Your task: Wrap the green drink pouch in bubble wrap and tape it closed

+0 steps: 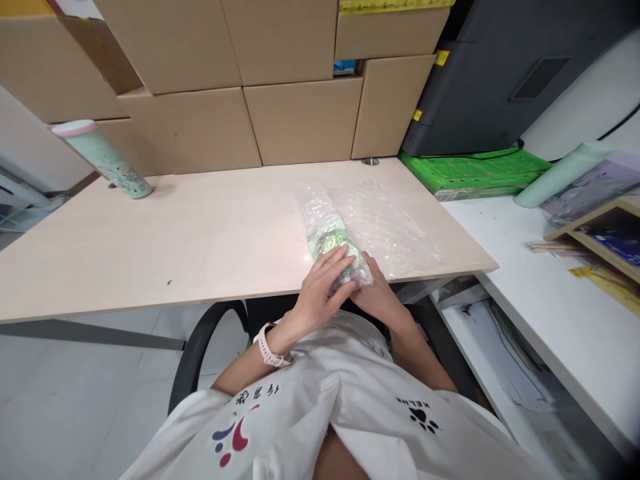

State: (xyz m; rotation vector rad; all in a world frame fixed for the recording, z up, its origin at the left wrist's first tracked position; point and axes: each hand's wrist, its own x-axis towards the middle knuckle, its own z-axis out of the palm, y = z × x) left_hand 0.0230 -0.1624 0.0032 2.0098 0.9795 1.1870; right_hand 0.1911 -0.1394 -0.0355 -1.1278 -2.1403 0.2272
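A green-and-white item (pixel 334 239), its kind obscured by the plastic, lies wrapped in clear bubble wrap (pixel 316 200) close to the table's front edge. My left hand (pixel 323 283), with a pale pink watch on its wrist, rests over the near end of this bundle, fingers along its top and thumb on the near side. At the bundle's right near corner, my right hand (pixel 379 297) grips the wrap, its fingertips partly hidden behind the plastic. A loose flat part of the bubble wrap spreads over the table to the right of the bundle.
Cardboard boxes (pixel 303 123) are stacked along the back of the wooden table (pixel 200 233). A mint tumbler (pixel 107 160) with a pink lid stands at the left. To the right are a dark case (pixel 480 80), a green box (pixel 475 172) and a white side desk (pixel 540 300).
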